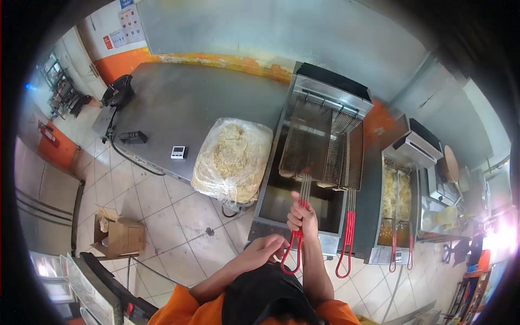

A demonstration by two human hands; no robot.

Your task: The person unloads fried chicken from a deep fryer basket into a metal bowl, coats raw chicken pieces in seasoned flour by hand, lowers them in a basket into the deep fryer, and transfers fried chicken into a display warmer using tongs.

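Observation:
My right hand (303, 218) is closed around the red-handled wire grip of a fryer basket (306, 143), which sits over the left part of a deep fryer (271, 214). Below it, my left hand (266, 251) is beside the looped end of the red handle (292, 260), its fingers loosely apart; I cannot tell whether they touch the loop. A second fryer basket (355, 154) with a red handle (348, 238) stands to the right in the same fryer. Dark liquid shows in the vat in front of the baskets.
Left of the fryer, a clear plastic bag of pale crumbly food (233, 157) lies on a metal table (200, 89) with a small timer (178, 152). Another fryer (397, 189) holds bubbling oil at right. An open cardboard box (122, 238) sits on the tiled floor.

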